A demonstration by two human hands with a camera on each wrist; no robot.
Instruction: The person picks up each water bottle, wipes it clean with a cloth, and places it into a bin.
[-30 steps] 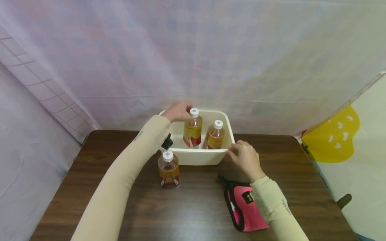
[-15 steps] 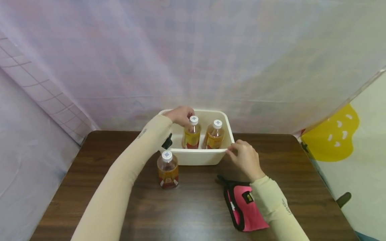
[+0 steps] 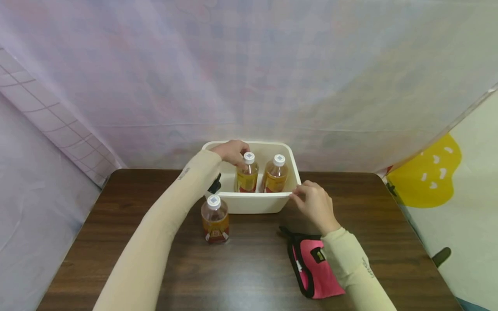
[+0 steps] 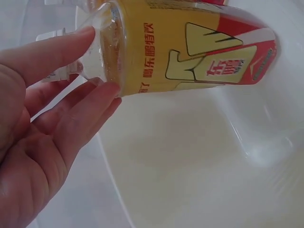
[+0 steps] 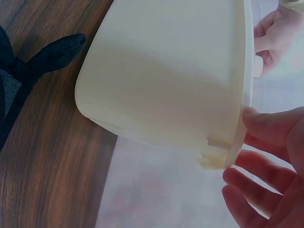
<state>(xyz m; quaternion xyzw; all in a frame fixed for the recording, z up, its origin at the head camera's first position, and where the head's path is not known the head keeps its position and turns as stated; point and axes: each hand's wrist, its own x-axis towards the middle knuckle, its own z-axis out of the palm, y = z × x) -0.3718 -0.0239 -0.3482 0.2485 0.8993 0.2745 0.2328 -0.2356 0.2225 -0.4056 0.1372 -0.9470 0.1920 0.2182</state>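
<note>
My left hand (image 3: 233, 153) reaches into a cream plastic bin (image 3: 256, 204) and holds a drink bottle (image 3: 247, 177) by its neck. In the left wrist view, thumb and fingers lie round the shoulder of that bottle (image 4: 190, 52), which has a yellow and red label and a white cap. A second such bottle (image 3: 275, 178) stands to its right in the bin. Outside, in front of the bin's left corner, a third bottle (image 3: 215, 222) stands on the table. My right hand (image 3: 314, 203) pinches the bin's near right rim, seen closely in the right wrist view (image 5: 243, 118).
A pink pouch-like cloth item with black trim (image 3: 320, 268) lies on the brown wooden table (image 3: 233, 280), partly under my right forearm. A pale patterned curtain (image 3: 249, 77) hangs right behind the bin. A yellow shape (image 3: 428, 177) shows on the right-hand cloth.
The left hand has lowered the bottle into the bin, so it now sits about level with the one beside it. The right hand keeps its pinch on the rim.
</note>
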